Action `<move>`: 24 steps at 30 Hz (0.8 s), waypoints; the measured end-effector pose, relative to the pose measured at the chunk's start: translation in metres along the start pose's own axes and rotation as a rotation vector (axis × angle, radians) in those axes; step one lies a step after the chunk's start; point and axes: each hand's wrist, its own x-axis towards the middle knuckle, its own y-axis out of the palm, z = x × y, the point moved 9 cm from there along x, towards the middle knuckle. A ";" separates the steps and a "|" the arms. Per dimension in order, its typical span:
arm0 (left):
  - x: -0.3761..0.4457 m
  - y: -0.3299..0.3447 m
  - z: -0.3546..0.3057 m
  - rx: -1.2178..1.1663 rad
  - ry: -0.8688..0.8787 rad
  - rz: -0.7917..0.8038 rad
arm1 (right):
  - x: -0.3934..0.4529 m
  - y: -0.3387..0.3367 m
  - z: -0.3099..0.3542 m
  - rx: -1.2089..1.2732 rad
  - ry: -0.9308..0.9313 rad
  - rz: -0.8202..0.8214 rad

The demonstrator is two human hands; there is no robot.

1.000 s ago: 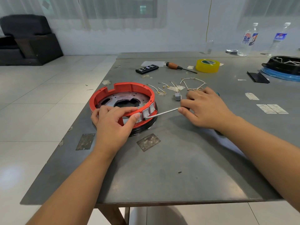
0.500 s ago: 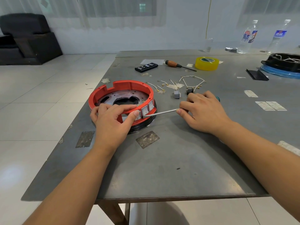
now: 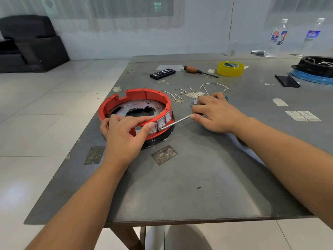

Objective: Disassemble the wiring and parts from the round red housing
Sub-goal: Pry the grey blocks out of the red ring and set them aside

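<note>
The round red housing [image 3: 144, 95] sits on a black base at the left of the grey table [image 3: 198, 177]. Three grey rocker switches [image 3: 161, 122] line its near right wall. My left hand [image 3: 124, 136] grips the housing's near rim, thumb pressed on the leftmost switch. My right hand [image 3: 216, 114] holds a thin metal screwdriver [image 3: 177, 121], whose tip touches the lower edge of the middle switch. Loose white wires [image 3: 194, 92] with gold terminals lie on the table behind my right hand. A small grey part [image 3: 194, 102] peeks out beside my right fingers.
Farther back lie a black remote-like block [image 3: 162, 73], an orange-handled screwdriver [image 3: 198, 71] and a yellow tape roll [image 3: 230, 68]. A black housing on blue plastic [image 3: 315, 69] and two water bottles [image 3: 276, 38] stand at the far right. The table's left edge is close to the housing.
The screwdriver tip has stayed at the switches while my right hand shifted slightly. My left hand keeps its grip on the rim. The view has tilted a little.
</note>
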 end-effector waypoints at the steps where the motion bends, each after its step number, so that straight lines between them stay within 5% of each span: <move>1: 0.000 0.000 0.000 0.000 -0.001 0.002 | 0.003 0.000 0.000 0.002 -0.009 0.006; 24: -0.001 0.000 0.002 -0.016 -0.010 -0.010 | 0.049 0.010 0.009 -0.064 -0.212 0.072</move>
